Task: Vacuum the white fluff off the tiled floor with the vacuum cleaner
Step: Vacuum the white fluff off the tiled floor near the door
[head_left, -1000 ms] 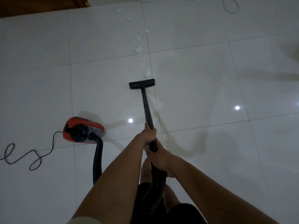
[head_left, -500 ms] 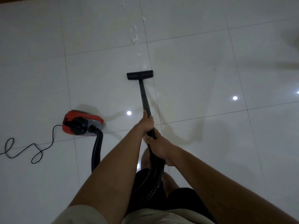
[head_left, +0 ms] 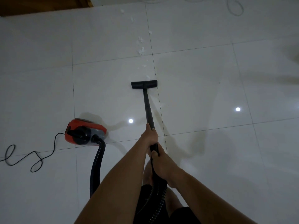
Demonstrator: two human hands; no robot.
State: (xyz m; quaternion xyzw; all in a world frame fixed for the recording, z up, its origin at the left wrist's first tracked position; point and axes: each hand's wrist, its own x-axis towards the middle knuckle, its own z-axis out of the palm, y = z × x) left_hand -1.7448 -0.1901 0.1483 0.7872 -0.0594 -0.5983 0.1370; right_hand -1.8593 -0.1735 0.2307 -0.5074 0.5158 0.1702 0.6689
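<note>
Both my hands grip the black vacuum wand [head_left: 148, 107]. My left hand [head_left: 149, 135] holds it higher up the tube, and my right hand [head_left: 161, 162] holds it lower, where the ribbed hose [head_left: 157, 206] joins. The flat black floor nozzle [head_left: 144, 84] rests on the white tiled floor [head_left: 202, 88]. A trail of white fluff [head_left: 141, 51] runs away from the nozzle toward the far wall, and the nearest bit [head_left: 147, 76] lies just beyond the nozzle's front edge. The red vacuum body [head_left: 85, 131] sits on the floor to my left.
A black power cord [head_left: 32, 159] snakes across the tiles left of the vacuum body. A thick black hose [head_left: 97, 165] curves from the body toward me. A brown wooden edge [head_left: 43, 5] lies at top left. A pale cable loop [head_left: 235, 7] lies at top right.
The clump of fluff that lay right in front of the nozzle is gone; only a small bit remains there. The view dipped and came back up.
</note>
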